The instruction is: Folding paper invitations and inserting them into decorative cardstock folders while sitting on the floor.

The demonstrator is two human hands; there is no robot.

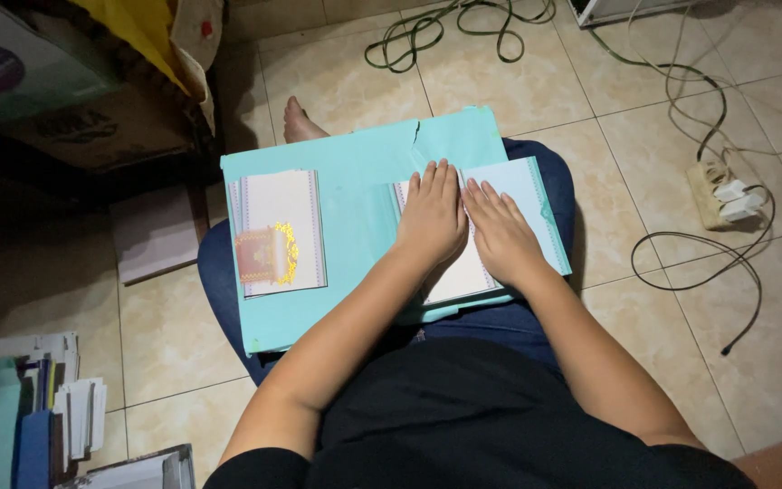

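A large turquoise board (355, 190) lies across my lap. On its right part rests a pale blue folded card (527, 195) with a white inner sheet. My left hand (432, 217) and my right hand (500, 231) press flat on that card, side by side, fingers together and pointing away from me. On the board's left part sits a small stack of white cards (278, 231) with a red and gold ornament at the lower left corner.
A cardboard box (92, 100) stands at the left. A power strip (721, 195) with plugs and black and green cables lies on the tiled floor at right. Stacks of paper and cards (56, 407) sit at bottom left. My bare foot (299, 122) shows beyond the board.
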